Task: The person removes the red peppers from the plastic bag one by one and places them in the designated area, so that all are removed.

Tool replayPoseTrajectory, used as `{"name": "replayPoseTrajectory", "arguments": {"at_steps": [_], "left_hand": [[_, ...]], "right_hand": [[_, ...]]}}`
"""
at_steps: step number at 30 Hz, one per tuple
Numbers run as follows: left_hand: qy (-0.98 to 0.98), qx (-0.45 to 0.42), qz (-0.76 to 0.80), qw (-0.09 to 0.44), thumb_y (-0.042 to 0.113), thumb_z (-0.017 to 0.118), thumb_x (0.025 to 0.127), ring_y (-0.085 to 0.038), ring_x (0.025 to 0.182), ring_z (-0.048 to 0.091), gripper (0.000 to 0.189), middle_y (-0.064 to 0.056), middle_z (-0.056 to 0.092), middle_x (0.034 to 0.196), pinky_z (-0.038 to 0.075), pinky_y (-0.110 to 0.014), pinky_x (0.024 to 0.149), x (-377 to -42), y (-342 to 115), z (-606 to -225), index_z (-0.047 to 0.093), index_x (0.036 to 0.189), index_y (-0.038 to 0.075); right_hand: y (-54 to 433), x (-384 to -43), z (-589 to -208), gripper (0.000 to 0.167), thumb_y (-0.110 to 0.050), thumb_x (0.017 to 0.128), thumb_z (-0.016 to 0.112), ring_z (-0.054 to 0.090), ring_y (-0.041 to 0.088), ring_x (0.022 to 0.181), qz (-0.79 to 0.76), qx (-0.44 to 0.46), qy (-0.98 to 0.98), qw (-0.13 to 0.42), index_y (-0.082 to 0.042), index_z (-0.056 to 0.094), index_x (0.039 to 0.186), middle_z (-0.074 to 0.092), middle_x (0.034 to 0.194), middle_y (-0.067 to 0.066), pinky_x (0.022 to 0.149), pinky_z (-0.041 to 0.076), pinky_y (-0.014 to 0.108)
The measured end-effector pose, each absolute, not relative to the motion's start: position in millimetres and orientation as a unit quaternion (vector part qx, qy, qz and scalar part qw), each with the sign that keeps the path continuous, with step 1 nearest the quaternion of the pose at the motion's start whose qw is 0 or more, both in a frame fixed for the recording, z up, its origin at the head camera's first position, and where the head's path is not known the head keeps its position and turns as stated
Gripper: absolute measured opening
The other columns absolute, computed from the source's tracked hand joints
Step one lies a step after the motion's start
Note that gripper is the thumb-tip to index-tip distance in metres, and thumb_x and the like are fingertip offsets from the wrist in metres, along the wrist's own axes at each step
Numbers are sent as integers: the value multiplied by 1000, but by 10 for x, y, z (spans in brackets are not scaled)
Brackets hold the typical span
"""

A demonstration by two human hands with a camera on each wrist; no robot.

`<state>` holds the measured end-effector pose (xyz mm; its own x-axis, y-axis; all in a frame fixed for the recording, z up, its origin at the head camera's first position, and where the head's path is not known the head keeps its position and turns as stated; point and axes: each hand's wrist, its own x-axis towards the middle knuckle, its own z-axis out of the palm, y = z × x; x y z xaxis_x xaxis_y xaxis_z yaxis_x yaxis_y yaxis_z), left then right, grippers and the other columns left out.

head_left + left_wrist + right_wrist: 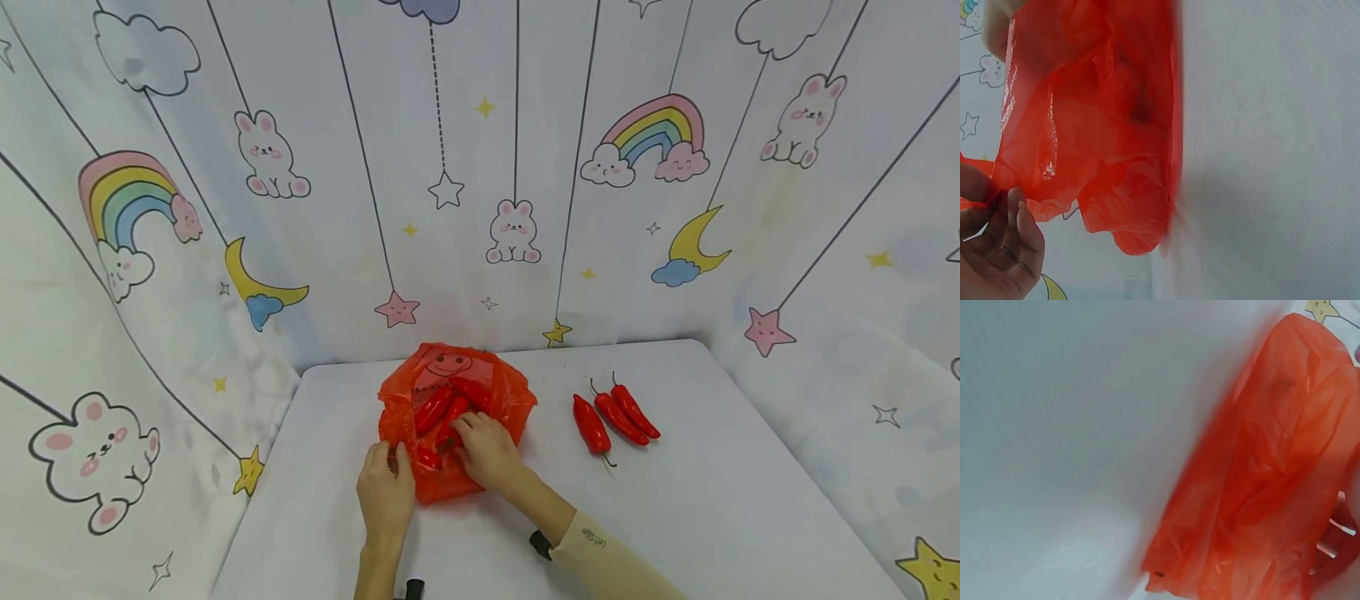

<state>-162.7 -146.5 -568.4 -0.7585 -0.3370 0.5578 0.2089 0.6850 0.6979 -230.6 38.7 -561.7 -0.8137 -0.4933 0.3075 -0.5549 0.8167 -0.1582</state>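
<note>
White backdrop [457, 267] with cartoon rabbits [273, 158], rainbows [667, 125] and stars [397, 310] around a white tabletop [300, 500]

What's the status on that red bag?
Left grip pinching red plastic bag. Right grip in its mouth, hold unclear. Red chili peppers inside, three more to the right. No obstruction seen.

Curtained nook — bunny-print cloth [457, 258], white table [720, 500]

The bag [517, 404] (smiley-printed) is orange-red, the peppers [621, 419] red.
</note>
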Motion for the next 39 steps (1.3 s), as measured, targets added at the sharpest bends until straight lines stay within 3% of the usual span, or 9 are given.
{"name": "replayPoseTrajectory", "arguments": {"at_steps": [26,39], "left_hand": [[-844,23,-391,368,2,69,97,-16,68,53,8,-5,57,80,50,-29,59,-1634,-1484,-5708,64,91,1],[-847,33,-390,359,4,69,98,-16,69,53,7,-5,58,80,52,-28,60,-1629,-1475,-5698,66,93,0]], "right_hand": [[357,-2172,-5306,53,-24,92,81,61,21,124,229,275,-915,188,-11,59,139,64,134,5,102,54,36],[359,-2139,-5197,53,-24,92,82,62,20,125,261,275,-899,221,-9,61,138,65,134,4,100,55,34]]}}
